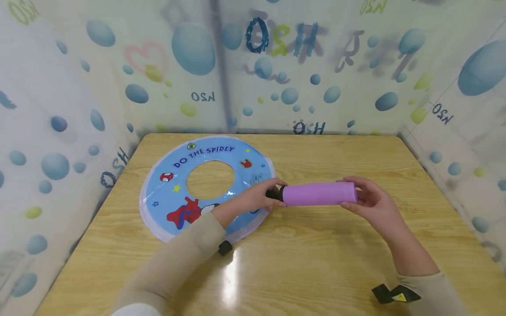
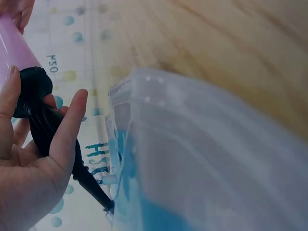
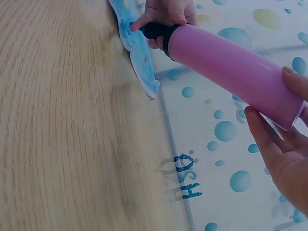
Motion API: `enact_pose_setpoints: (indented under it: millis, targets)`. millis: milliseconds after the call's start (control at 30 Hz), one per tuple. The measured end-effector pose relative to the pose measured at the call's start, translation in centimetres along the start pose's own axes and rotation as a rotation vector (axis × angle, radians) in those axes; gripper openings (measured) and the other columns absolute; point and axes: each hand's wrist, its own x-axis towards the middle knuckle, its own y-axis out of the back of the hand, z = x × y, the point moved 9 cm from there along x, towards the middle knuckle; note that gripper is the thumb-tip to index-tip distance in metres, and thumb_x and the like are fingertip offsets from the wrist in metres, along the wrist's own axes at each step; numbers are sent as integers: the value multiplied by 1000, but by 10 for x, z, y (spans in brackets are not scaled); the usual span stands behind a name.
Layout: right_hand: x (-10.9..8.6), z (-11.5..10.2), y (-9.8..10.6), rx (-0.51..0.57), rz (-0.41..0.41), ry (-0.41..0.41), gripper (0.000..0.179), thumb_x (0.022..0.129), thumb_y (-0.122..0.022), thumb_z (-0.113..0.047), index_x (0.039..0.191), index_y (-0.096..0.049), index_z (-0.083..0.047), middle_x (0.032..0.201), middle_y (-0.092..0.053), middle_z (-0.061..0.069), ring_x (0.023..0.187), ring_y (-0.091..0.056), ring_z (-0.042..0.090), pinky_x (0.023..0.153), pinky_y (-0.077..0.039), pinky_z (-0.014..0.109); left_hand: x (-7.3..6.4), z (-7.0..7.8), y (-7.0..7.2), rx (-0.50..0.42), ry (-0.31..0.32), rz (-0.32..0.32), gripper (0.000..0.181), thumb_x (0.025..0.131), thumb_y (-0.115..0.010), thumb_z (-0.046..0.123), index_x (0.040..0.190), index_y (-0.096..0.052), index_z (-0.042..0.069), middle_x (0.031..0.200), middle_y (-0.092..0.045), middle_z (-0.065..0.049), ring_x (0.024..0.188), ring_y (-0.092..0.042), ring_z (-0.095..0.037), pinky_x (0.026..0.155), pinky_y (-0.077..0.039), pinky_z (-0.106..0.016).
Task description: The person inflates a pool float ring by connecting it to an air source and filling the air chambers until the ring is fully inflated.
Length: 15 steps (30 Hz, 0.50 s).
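A hand air pump with a purple barrel [image 1: 318, 194] is held level above the table by both hands. My left hand [image 1: 262, 193] grips it by its black end [image 2: 36, 91], fingers curled round that part. At the other end of the barrel, my right hand [image 1: 369, 199] pinches the purple bottom between thumb and fingers. From the black end a tapered black nozzle [image 2: 91, 185] runs down to the rim of a blue swim ring [image 1: 213, 145]; whether its tip sits in a valve, I cannot tell. The ring has a clear edge and cartoon prints.
The ring lies on the left part of a wooden table [image 1: 316, 263]. Walls [image 1: 257, 87] printed with blue bubbles stand along the table's back and both sides. A small black piece [image 1: 225, 248] shows by the left sleeve, and a black strap [image 1: 395, 294] by the right.
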Motion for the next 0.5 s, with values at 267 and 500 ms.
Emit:
enact_pose_setpoints:
  millis: [267, 500]
  targets:
    - [-4, -3, 18, -24, 12, 17, 53, 80, -65, 1, 129, -45, -4, 120, -52, 2, 95, -57, 13, 72, -51, 24, 2, -2, -2, 13, 31, 22, 50, 78, -70, 27, 124, -49, 25, 99, -56, -3, 82, -58, -22, 59, -53, -31]
    - [-10, -10, 46, 30, 57, 60, 53, 80, -60, 8, 129, -44, -1, 120, -53, 2, 94, -56, 12, 72, -50, 19, 3, -7, -1, -7, 28, 22, 28, 82, -65, 23, 109, -57, 22, 96, -57, -3, 84, -57, -23, 62, -53, -31]
